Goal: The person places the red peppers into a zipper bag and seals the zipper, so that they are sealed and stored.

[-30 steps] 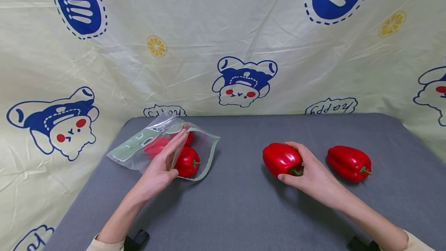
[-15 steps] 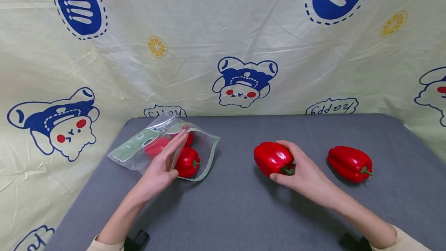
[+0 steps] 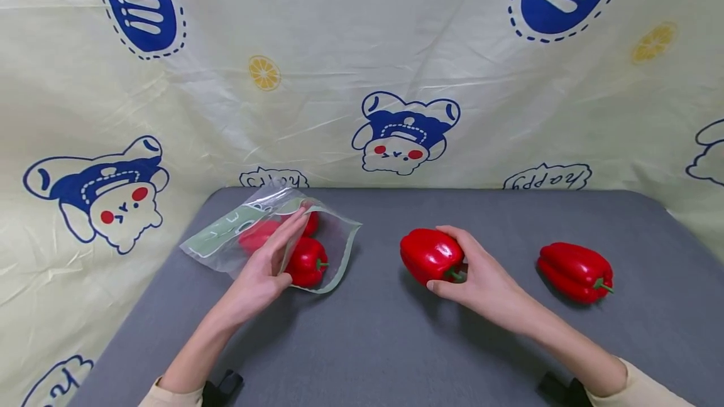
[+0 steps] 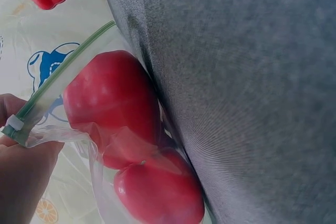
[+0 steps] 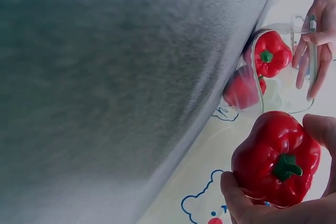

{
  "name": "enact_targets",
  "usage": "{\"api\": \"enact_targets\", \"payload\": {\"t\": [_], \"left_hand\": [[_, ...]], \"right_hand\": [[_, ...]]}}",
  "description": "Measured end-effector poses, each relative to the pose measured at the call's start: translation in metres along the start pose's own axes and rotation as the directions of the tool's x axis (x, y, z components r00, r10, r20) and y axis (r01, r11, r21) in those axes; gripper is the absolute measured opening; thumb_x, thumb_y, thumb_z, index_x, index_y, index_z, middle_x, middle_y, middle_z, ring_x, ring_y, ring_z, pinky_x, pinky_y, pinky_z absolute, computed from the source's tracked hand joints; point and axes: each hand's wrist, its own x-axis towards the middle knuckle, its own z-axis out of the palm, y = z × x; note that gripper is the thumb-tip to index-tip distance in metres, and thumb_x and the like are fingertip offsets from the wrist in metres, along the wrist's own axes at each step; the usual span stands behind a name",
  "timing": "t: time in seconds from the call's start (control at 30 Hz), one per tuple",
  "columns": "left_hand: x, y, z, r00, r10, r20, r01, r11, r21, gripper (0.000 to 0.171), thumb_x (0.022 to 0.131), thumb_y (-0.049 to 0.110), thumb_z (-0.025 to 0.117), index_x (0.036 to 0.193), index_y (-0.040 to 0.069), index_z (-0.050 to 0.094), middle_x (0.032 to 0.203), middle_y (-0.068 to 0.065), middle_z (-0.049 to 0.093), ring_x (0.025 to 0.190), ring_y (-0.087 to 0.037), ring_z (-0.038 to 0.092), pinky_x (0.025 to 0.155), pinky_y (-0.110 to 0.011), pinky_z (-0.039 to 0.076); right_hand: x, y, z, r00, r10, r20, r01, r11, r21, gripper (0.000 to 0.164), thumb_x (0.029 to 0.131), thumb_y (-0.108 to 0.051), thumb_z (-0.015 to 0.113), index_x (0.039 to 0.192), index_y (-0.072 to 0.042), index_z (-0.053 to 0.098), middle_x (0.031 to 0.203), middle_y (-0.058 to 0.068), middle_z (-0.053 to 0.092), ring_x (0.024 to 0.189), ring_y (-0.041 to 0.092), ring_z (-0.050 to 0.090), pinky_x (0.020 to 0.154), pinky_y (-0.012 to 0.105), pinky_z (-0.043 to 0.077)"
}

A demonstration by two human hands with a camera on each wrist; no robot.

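Note:
In the head view my left hand [image 3: 263, 275] holds a clear zip bag [image 3: 212, 240] at its mouth. The left wrist view has thumb and finger pinching the rim beside the white slider [image 4: 14, 123]. Red bell peppers [image 3: 307, 262] lie inside the bag, partly hidden behind that hand. My right hand [image 3: 489, 287] grips another red bell pepper [image 3: 431, 255] from its stem end, with thumb and fingers on opposite sides. Its green stem [image 5: 286, 167] faces the palm in the right wrist view. The bag's open mouth faces this pepper.
One more red bell pepper [image 3: 575, 272] lies on the grey tabletop [image 3: 373, 357], right of my right hand. Behind the table hangs a pale printed sheet [image 3: 322, 118].
My right hand has carried its bell pepper leftward, closer to the bag. The left hand stays on the bag's rim. The head view has shifted slightly.

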Motion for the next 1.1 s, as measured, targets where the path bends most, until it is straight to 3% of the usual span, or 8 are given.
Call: {"api": "enact_targets", "payload": {"t": [0.53, 0.73, 0.97, 1.1], "left_hand": [[-0.001, 0.002, -0.001, 1.0, -0.002, 0.007, 0.002, 1.0, 0.011, 0.102, 0.069, -0.024, 0.062, 0.156, 0.019, 0.029, 0.162, 0.003, 0.019, 0.147, -0.017, 0.017, 0.101, -0.043, 0.044], [-0.001, 0.002, 0.001, 1.0, -0.01, 0.008, 0.01, 1.0, 0.007, 0.102, 0.07, -0.025, 0.061, 0.156, 0.021, 0.029, 0.162, 0.001, 0.018, 0.147, -0.017, 0.017, 0.101, -0.042, 0.043], [0.001, 0.005, 0.005, 0.998, -0.062, 0.005, 0.062, 0.998, 0.01, 0.102, 0.071, -0.022, 0.064, 0.156, 0.023, 0.03, 0.161, 0.008, 0.02, 0.146, -0.016, 0.019, 0.102, -0.043, 0.043], [0.002, 0.006, 0.006, 0.997, -0.078, 0.004, 0.078, 0.997, 0.02, 0.103, 0.071, -0.02, 0.066, 0.156, 0.025, 0.029, 0.16, 0.011, 0.021, 0.145, -0.016, 0.019, 0.101, -0.044, 0.044]], "right_hand": [[0.022, -0.023, 0.025, 0.998, -0.007, 0.067, 0.002, 0.996, 0.085, 0.091, 0.072, -0.023, 0.086, 0.147, -0.023, 0.035, 0.138, 0.007, 0.044, 0.118, 0.034, 0.049, 0.075, 0.038, 0.058], [0.032, -0.029, 0.037, 0.996, -0.006, 0.085, -0.006, 0.991, 0.133, 0.088, 0.072, -0.021, 0.086, 0.144, -0.02, 0.034, 0.137, 0.008, 0.046, 0.119, 0.035, 0.049, 0.077, 0.041, 0.058], [0.043, -0.034, 0.052, 0.996, -0.049, 0.078, 0.037, 0.988, 0.151, 0.079, 0.074, -0.02, 0.085, 0.14, -0.022, 0.039, 0.132, 0.002, 0.051, 0.116, 0.03, 0.052, 0.08, 0.039, 0.057], [0.048, -0.037, 0.059, 0.995, -0.086, 0.051, 0.08, 0.991, 0.112, 0.08, 0.073, -0.02, 0.086, 0.14, -0.024, 0.043, 0.131, -0.001, 0.05, 0.116, 0.024, 0.05, 0.079, 0.038, 0.057]]}}
